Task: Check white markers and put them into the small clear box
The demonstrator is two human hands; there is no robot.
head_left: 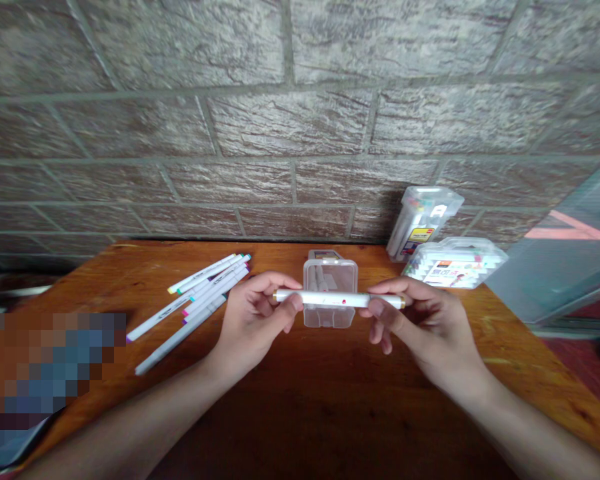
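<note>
A white marker pen [336, 299] with gold-brown ends lies level between my two hands, raised above the table. My left hand [260, 313] pinches its left end between thumb and fingers. At the other end, my right hand [420, 317] grips it the same way, with the lower fingers curled loosely below. Behind the marker stands a clear plastic case [330, 272], partly hidden by it, with a few pens visible inside. Left of my left hand, several loose white markers [200, 293] with coloured ends lie in a slanted pile on the table.
A tall clear case of markers [420, 223] stands at the back right against the brick wall [325, 127]. Beside it is a wider clear marker set [455, 263]. The wooden table [300, 413] ends at the wall. A blurred-out object [50, 373] sits at the left edge.
</note>
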